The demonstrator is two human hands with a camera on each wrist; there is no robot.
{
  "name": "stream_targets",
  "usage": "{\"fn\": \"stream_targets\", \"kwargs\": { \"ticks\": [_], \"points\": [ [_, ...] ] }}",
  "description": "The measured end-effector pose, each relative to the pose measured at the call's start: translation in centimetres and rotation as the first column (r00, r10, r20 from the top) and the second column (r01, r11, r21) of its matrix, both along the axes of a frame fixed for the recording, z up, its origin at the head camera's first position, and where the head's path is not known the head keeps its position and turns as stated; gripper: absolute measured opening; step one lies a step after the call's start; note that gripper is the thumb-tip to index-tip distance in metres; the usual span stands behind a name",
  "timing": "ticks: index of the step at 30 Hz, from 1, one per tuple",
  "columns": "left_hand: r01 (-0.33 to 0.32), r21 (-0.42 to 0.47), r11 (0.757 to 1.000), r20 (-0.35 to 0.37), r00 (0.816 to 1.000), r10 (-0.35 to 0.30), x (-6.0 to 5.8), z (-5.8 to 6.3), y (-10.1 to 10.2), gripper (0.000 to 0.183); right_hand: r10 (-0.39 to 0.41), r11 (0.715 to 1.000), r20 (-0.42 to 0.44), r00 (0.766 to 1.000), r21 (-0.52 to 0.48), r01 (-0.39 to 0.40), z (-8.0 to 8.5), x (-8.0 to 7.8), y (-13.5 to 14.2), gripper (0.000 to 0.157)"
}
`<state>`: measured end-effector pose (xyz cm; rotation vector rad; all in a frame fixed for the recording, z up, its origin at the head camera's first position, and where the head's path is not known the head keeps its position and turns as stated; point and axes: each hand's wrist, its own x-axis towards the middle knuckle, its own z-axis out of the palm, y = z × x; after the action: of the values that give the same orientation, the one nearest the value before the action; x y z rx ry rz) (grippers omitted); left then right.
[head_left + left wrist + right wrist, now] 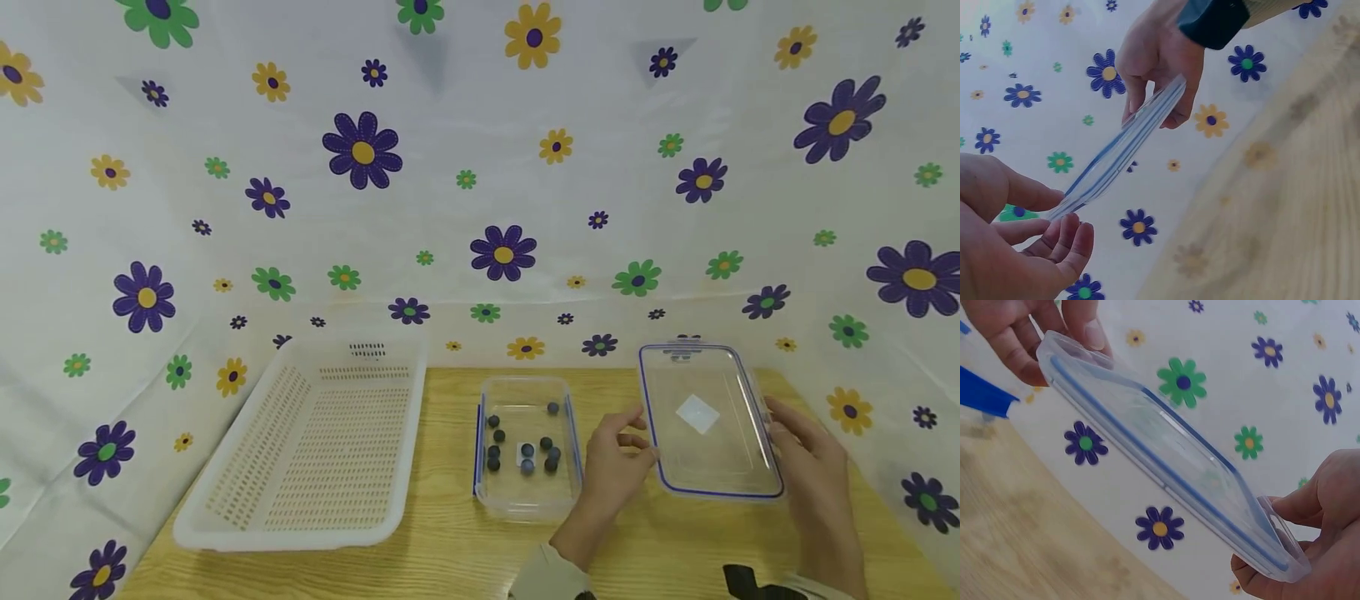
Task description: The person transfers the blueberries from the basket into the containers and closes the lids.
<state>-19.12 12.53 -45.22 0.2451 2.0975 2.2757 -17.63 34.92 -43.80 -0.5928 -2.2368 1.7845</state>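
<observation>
A clear plastic container lid (712, 458) with a blue seal and a white square label hangs above the right side of the table. My left hand (617, 460) pinches its left edge between thumb and fingers. The opposite edge is gripped by my right hand (816, 467). Seen side-on in the right wrist view, the lid (1147, 450) spans both hands, with its clip flaps at the two ends. Left of my left hand stands a clear lidless container (517, 510) holding several dark blue, blueberry-like balls (527, 467).
A white perforated plastic basket (408, 467) sits on the left of the wooden table (450, 558). Blue-edged clip flaps (477, 450) stand along the container's sides. A flower-print white sheet (450, 217) encloses the table at the back and sides.
</observation>
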Motion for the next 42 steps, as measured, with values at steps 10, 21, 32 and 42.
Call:
{"fn": "stream_targets", "kwargs": {
  "ticks": [10, 21, 32, 42],
  "points": [
    [0.009, -0.024, 1.0, -0.092, 0.996, -0.011, -1.9, 0.9, -6.6, 0.041, 0.27, 0.962, -0.267, 0.925, 0.026, -0.273, 1.4, -0.6, -4.6, 0.049],
    [-0.163, -0.12, 0.979, -0.179, 0.974, 0.14, -2.0, 2.0, -15.0, 0.028, 0.433, 0.9, -0.282, 0.856, 0.094, -0.425, 1.8, -2.3, -11.7, 0.042],
    [-0.238, -0.191, 0.952, -0.294, 0.94, 0.176, -1.2, 4.3, -17.5, 0.027, 0.268, 0.963, -0.38, 0.885, 0.079, -0.257, 2.6, -1.4, -14.5, 0.034],
    [-0.211, -0.169, 0.963, -0.35, 0.926, 0.141, -1.4, 5.6, -19.1, 0.034, 0.38, 0.924, -0.5, 0.778, 0.233, -0.302, 2.9, -1.5, -15.1, 0.025]
  ]
}}
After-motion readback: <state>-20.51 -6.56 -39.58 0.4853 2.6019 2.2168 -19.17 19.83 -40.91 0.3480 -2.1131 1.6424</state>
